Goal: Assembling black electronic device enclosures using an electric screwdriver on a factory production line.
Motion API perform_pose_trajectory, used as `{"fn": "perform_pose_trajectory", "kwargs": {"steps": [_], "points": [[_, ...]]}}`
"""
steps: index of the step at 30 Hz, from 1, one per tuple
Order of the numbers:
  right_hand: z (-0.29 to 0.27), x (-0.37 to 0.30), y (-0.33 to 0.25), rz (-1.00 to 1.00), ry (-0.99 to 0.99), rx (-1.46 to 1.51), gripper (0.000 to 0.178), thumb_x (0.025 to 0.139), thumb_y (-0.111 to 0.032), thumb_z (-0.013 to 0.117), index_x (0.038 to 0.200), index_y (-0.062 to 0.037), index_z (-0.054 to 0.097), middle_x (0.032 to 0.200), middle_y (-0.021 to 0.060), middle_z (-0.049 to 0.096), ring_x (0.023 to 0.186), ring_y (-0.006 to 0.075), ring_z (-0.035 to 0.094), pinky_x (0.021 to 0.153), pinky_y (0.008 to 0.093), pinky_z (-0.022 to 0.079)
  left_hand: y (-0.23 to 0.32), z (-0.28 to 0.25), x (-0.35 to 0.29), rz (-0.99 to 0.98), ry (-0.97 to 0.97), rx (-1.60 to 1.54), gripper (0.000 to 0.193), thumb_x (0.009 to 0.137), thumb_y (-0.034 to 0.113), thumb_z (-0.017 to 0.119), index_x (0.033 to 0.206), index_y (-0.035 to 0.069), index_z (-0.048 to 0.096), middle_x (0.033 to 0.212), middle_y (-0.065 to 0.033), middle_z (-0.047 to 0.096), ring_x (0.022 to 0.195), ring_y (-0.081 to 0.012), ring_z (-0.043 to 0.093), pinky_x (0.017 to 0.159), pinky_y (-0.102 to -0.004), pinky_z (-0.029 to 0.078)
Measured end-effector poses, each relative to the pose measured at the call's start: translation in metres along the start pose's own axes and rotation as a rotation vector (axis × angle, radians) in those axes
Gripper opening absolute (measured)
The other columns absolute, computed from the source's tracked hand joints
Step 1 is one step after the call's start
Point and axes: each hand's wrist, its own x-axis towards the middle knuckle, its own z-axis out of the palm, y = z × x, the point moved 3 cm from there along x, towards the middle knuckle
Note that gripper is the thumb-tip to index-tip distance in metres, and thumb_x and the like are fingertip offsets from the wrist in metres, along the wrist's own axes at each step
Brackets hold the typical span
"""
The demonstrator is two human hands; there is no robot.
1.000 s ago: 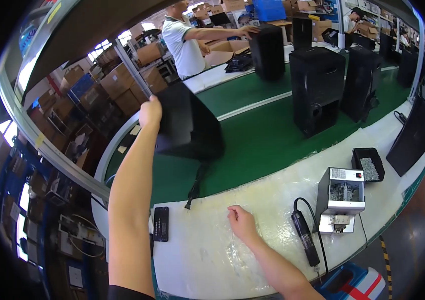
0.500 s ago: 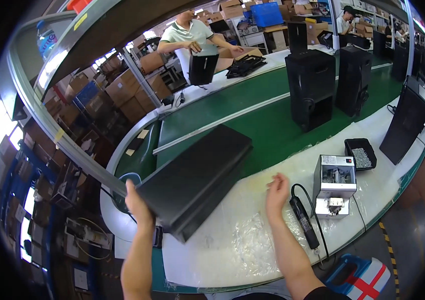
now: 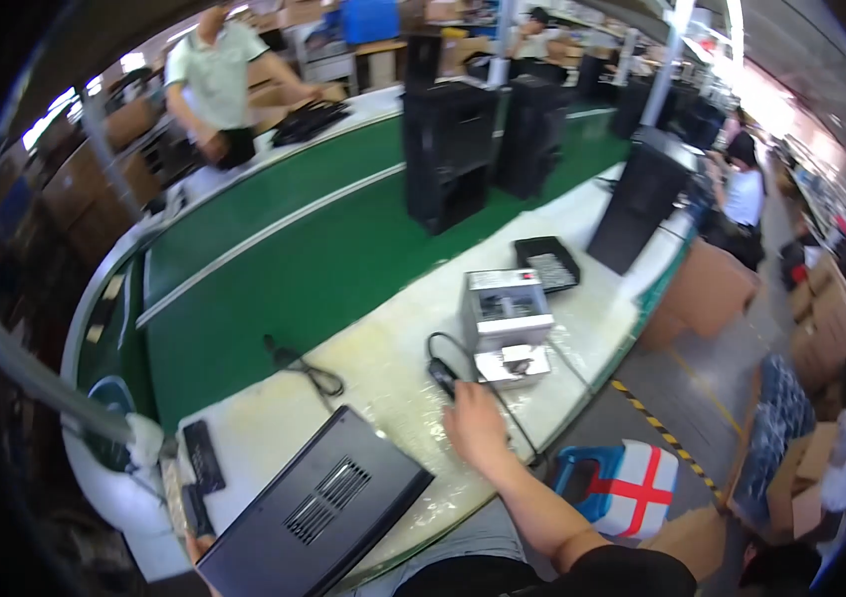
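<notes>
A long black case [image 3: 363, 497] lies tilted at the table's near edge, its slotted vent face turned up. My left hand [image 3: 202, 546] is at its left end, fingers closed on the edge and mostly hidden by the case. A black power cord [image 3: 309, 370] trails beyond the case. My right hand [image 3: 476, 426] is closed around a black electric screwdriver [image 3: 442, 377], largely covering it. Just beyond that hand stands a silver screw feeder [image 3: 508, 316], and past it a black tray [image 3: 549, 261] of small screws.
A green conveyor belt [image 3: 274, 308] carries tall black cabinets [image 3: 448, 154]. A black panel [image 3: 637, 204] leans at the right of the white-covered table [image 3: 398, 348]. Across the belt a person [image 3: 219, 85] handles a dark part. A blue, white and red container [image 3: 632, 488] is at lower right.
The black case has come down toward me and turned, showing its vents. My right hand has gone from open to holding the screwdriver. The view has swung right.
</notes>
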Motion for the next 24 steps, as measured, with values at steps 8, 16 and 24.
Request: {"fn": "perform_pose_trajectory", "kwargs": {"steps": [8, 16, 24], "points": [[0.023, -0.008, 0.022, 0.007, -0.057, -0.142, 0.048, 0.081, -0.028, 0.066, 0.115, 0.0045, 0.054, 0.094, 0.0201, 0.06, 0.086, 0.0356, 0.06, 0.074, 0.0417, 0.049, -0.074, -0.08, -0.042, -0.239, 0.499, 1.08, 0.031, 0.091, 0.021, 0.056, 0.102, -0.008, 0.06, 0.084, -0.014, 0.069, 0.08, -0.0211, 0.066, 0.075, -0.0289, 0.051], [-0.102, -0.027, 0.047, 0.325, 0.205, 0.801, 0.047, 0.076, -0.013, 0.066, 0.118, -0.0007, 0.049, 0.1, 0.0106, 0.059, 0.09, 0.0206, 0.058, 0.08, 0.0339, 0.049, -0.129, 0.011, 0.112, -0.304, -0.062, 1.352, 0.053, 0.088, 0.033, 0.06, 0.127, -0.001, 0.049, 0.108, -0.0238, 0.063, 0.104, -0.0335, 0.061, 0.089, -0.0383, 0.047], [-0.172, 0.027, 0.046, -0.203, 0.913, 0.886, 0.062, 0.085, 0.004, 0.049, 0.139, -0.0005, 0.019, 0.102, 0.0155, 0.053, 0.064, 0.019, 0.059, 0.057, 0.0333, 0.056, -0.129, 0.043, 0.132, -0.311, -0.211, 1.373, 0.054, 0.091, 0.027, 0.056, 0.137, 0.003, 0.04, 0.115, -0.0254, 0.059, 0.108, -0.0349, 0.059, 0.094, -0.0376, 0.043]]}}
